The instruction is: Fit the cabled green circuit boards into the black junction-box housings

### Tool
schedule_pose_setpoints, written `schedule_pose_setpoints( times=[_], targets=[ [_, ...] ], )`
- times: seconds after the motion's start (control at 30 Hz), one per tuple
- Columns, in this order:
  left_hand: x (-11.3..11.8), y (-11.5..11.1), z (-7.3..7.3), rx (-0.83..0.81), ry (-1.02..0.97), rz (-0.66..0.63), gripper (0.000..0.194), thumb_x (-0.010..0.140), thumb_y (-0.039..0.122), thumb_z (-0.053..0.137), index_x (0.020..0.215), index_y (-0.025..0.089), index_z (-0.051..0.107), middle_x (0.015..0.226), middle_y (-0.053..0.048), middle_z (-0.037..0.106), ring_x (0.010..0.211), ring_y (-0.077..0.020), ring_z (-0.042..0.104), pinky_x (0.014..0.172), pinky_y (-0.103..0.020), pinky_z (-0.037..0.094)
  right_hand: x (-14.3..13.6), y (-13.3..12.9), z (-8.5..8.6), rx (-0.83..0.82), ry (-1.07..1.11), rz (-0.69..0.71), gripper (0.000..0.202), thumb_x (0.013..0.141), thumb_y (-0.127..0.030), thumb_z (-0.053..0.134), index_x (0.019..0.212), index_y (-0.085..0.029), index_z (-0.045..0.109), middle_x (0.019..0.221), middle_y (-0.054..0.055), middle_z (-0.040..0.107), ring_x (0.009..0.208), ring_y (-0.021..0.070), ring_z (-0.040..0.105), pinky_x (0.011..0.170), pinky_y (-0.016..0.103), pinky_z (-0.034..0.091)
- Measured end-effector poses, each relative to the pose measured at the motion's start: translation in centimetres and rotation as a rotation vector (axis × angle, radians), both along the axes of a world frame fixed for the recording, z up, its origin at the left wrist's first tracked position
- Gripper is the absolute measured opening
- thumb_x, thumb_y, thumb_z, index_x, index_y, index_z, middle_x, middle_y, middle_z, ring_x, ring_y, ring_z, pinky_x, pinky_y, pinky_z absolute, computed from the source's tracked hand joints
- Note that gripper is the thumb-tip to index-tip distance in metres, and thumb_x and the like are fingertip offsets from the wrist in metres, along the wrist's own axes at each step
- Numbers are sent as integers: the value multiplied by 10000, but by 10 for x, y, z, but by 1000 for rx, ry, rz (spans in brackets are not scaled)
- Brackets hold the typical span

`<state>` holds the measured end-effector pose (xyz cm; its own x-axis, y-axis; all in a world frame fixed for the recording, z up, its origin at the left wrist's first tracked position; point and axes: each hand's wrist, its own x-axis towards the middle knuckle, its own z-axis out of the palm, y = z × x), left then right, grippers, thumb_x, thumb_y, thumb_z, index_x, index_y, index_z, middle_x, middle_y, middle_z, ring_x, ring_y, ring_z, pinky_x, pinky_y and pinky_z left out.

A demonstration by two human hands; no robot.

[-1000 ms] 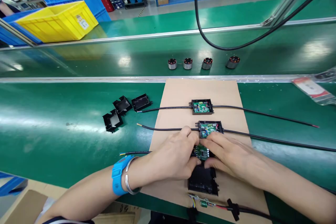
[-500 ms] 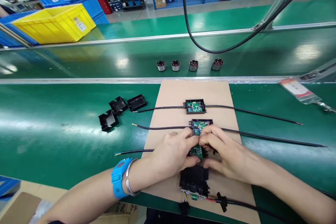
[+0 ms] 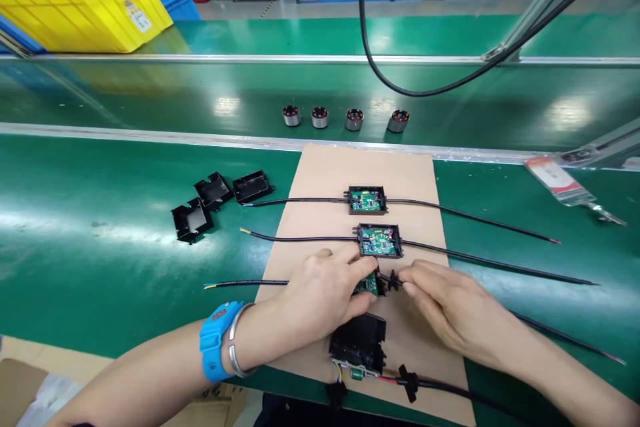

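My left hand point(image 3: 325, 293) grips the third black case, whose green circuit board point(image 3: 367, 283) shows partly between thumb and fingers. Just right of it, my right hand point(image 3: 445, 300) pinches the black cable beside its ribbed grommet point(image 3: 393, 281). Above lie two open cases with boards, the nearer case point(image 3: 380, 241) and the farther case point(image 3: 367, 201), each with cables out both sides. Below my left hand, a black case point(image 3: 358, 341) lies with its board edge and colored wires showing, next to a cable grommet point(image 3: 410, 383). All rest on a cardboard sheet point(image 3: 325, 170).
Three empty black housings point(image 3: 193, 220) lie on the green table at left. Several metal ring parts point(image 3: 355, 119) stand in a row behind. A yellow bin point(image 3: 85, 13) is at back left, a tagged bag point(image 3: 560, 180) at right, and a black cable point(image 3: 425, 91) hangs overhead.
My right hand has moved right, off the third case and onto its cable by the grommet. My left hand stays at the case. The camera view has shifted slightly.
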<state>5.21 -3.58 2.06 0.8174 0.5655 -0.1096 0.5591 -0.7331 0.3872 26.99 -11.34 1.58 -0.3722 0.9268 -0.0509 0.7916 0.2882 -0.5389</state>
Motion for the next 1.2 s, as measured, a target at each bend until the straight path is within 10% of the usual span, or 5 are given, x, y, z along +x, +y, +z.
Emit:
schedule_pose_setpoints(
  times=[0.17, 0.77, 0.9, 1.2],
  targets=[
    [0, 0, 0, 11, -5, 9, 342, 840, 380, 635, 1151, 279, 536, 1047, 7, 561, 850, -213, 598, 714, -391, 542, -3, 36, 13, -281, -57, 173, 233, 970, -237, 330, 782, -199, 462, 759, 9, 560, 707, 148, 489, 654, 279, 383],
    [3, -2, -4, -23, 46, 102, 439, 904, 393, 558, 1290, 221, 439, 1136, -65, 547, 899, -239, 606, 777, -412, 557, -16, 70, 18, -320, -334, 221, 261, 917, -176, 357, 732, -172, 542, 705, 56, 612, 623, 164, 543, 570, 267, 340],
    [5, 0, -4, 21, 70, 64, 357, 904, 362, 571, 1221, 219, 491, 1046, -38, 583, 835, -212, 604, 733, -375, 558, -9, 55, 16, -210, -183, 66, 173, 922, -211, 387, 807, -190, 514, 744, 28, 580, 682, 162, 530, 613, 276, 371],
    [1, -2, -14, 79, 27, 3, 434, 933, 385, 522, 1306, 168, 475, 1112, -80, 556, 898, -220, 583, 763, -372, 552, 10, 34, -6, 205, -119, 362, 221, 932, -116, 379, 898, -165, 592, 772, 37, 556, 697, 164, 484, 588, 293, 332]
  ],
)
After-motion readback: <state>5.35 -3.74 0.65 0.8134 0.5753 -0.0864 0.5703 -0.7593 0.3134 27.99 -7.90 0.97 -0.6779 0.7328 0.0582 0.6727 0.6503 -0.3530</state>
